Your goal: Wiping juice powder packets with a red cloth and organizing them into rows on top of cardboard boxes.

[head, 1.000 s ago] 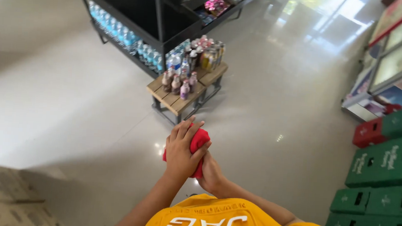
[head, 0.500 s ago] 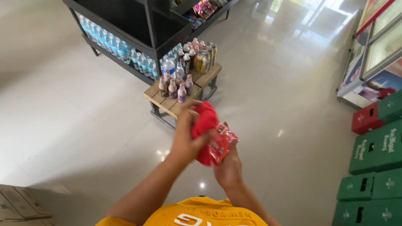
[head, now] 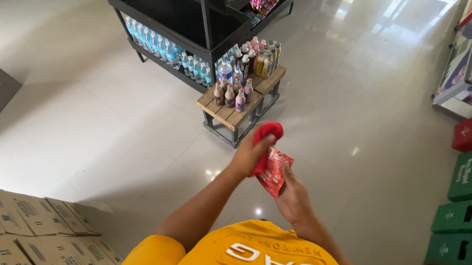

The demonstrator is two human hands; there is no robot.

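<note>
My left hand (head: 250, 157) is closed on a red cloth (head: 268, 132), which it presses against a red snack packet (head: 275, 171). From below, my right hand (head: 293, 196) grips that packet by its lower edge. Both hands are held together out in front of my yellow shirt (head: 260, 259), above the shiny tiled floor (head: 109, 118). Part of the packet is hidden behind my left hand and the cloth.
A low wooden stand (head: 236, 111) with several drink bottles sits just ahead, beside a black shelf unit (head: 167, 11) lined with water bottles. Green and red crates (head: 465, 220) are stacked at the right. Cardboard boxes (head: 24, 228) lie at the lower left.
The red packet has come into view beside the cloth, and my right hand has shifted down to hold it. My left hand with the cloth has lifted slightly.
</note>
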